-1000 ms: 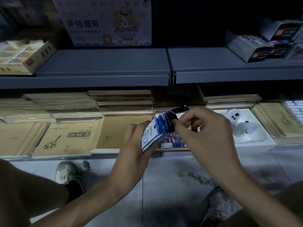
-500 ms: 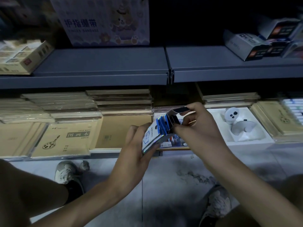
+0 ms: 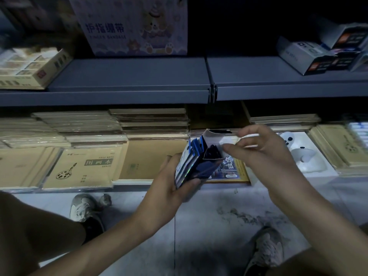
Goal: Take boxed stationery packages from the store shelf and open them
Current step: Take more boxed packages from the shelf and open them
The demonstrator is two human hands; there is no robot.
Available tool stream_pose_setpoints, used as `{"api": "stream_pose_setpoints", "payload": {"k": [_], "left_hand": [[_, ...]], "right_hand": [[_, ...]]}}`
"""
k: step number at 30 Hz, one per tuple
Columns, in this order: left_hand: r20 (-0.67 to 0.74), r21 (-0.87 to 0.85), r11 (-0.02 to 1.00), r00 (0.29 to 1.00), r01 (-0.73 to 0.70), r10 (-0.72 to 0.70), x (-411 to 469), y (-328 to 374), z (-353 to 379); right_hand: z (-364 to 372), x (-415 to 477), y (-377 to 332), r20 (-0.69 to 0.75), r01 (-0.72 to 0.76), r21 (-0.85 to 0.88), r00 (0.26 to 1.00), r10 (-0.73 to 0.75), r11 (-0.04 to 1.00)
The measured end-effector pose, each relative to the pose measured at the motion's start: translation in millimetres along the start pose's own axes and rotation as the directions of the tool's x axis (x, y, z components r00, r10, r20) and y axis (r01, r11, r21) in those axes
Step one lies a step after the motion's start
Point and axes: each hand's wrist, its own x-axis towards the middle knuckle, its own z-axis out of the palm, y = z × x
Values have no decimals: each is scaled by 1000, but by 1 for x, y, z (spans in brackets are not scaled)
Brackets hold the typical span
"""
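Box: small blue-and-white stationery box (image 3: 189, 164), tilted, held out in front of the lower shelf (image 3: 139, 182), top end open.
Left hand (image 3: 169, 188): grip clamped round the box's lower half from underneath.
Right hand (image 3: 264, 154): grip closed on the white top flap (image 3: 227, 140), thumb and fingers pinching it.
Lower shelf: tan drawing books (image 3: 85, 168) in stacks.
Upper shelf (image 3: 127, 76): finger-bandage carton (image 3: 135, 26) at the back.

dim, bluish light throughout; upper right corner nearly black, edges bowed by the wide lens, fine detail soft.
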Motion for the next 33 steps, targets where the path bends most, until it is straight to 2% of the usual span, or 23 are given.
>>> {"api": "stream_pose_setpoints", "payload": {"k": [1, 3, 4, 6, 8, 12, 15, 20, 22, 29, 33], "left_hand": [[22, 16, 1000, 1000, 18, -18, 0, -2, 0], [33, 89, 996, 999, 32, -35, 1, -5, 0], [35, 141, 989, 998, 38, -43, 1, -5, -1], [50, 246, 968, 997, 46, -60, 0, -8, -2], [59, 337, 941, 996, 41, -65, 0, -13, -3], [59, 457, 889, 998, 6, -37, 0, -21, -4], [67, 481, 877, 998, -25, -8, -1, -21, -4], [75, 525, 850, 997, -42, 3, -1, -19, -5], [94, 539, 840, 995, -67, 19, -2, -17, -4], [85, 456, 887, 996, -72, 37, 1, -2, -6], [84, 396, 918, 996, -29, -5, 2, -3, -14]], "right_hand": [[1, -2, 1, -66, 137, -108, 987, -145, 985], [-1, -8, -1, -87, 416, -315, 882, -463, 853], [-3, -11, -3, -43, 525, -380, 813, -581, 762], [-6, -15, -3, 96, 673, -457, 688, -719, 582], [-5, -15, 2, 231, 749, -476, 612, -756, 461], [-1, -10, 15, 435, 817, -495, 528, -730, 295], [-2, -8, 20, 532, 833, -510, 501, -682, 214], [-2, -6, 19, 624, 849, -528, 411, -665, 30], [2, -7, 18, 622, 846, -532, 392, -678, 1], [1, -6, 12, 550, 834, -551, 387, -740, 26], [-3, -8, 6, 435, 782, -617, 437, -787, 93]]}}
